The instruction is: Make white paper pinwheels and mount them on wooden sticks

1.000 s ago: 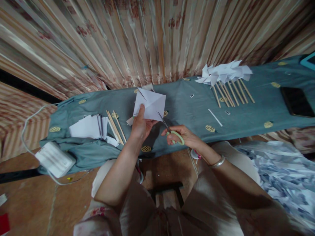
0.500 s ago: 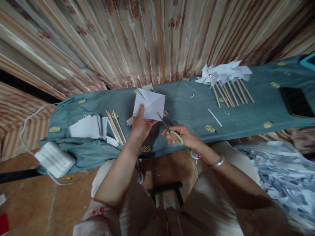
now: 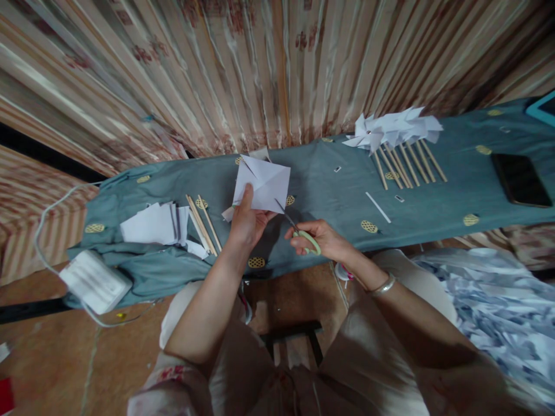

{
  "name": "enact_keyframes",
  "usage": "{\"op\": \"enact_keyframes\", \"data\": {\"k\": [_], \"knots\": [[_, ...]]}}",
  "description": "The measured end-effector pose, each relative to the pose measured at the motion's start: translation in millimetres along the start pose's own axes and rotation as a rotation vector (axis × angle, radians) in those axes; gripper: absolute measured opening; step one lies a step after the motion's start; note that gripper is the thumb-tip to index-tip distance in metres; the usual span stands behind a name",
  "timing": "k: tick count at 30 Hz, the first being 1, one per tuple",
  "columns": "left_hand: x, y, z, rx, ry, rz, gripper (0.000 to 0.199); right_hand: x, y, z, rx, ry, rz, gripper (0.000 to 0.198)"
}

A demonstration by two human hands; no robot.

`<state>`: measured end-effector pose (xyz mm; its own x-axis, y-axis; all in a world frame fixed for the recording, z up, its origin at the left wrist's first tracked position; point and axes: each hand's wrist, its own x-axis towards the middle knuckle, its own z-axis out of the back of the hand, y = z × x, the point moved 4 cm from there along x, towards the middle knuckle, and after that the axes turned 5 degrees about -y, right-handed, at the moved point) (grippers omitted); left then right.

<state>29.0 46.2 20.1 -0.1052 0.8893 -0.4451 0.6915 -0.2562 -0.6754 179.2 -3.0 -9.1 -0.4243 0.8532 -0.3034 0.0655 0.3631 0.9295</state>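
Note:
My left hand (image 3: 247,224) pinches a white square of paper (image 3: 269,180) near its lower left, thumb on top and fingers underneath. A slit runs in from the paper's upper left corner. My right hand (image 3: 318,238) grips a pair of scissors (image 3: 309,241) with pale green handles. The dark blades lie at the paper's lower right corner, pointing toward its middle. Under the paper, partly hidden, lie some pale scraps on the green cloth.
Finished paper pinwheels (image 3: 396,128) on wooden sticks lie at the back right. A phone (image 3: 520,179) rests further right. To the left are a stack of cut paper (image 3: 151,224), several loose sticks (image 3: 203,225) and a white power strip (image 3: 96,282) with a cord. A paper strip (image 3: 378,207) lies right of centre.
Almost nothing differs. The whole view has shifted very slightly, and the scissors stay at the paper's lower right corner with both hands in the same hold.

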Motion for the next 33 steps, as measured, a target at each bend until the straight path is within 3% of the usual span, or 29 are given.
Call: {"op": "enact_keyframes", "data": {"k": [17,33], "knots": [[-3,9,0,0.079,0.084,-0.007,0.027,2,-5,5,0.006,-0.009,0.01,0.045],[-1,15,2,0.082,0.059,0.011,0.03,3,-2,5,-0.005,-0.037,-0.006,0.047]]}}
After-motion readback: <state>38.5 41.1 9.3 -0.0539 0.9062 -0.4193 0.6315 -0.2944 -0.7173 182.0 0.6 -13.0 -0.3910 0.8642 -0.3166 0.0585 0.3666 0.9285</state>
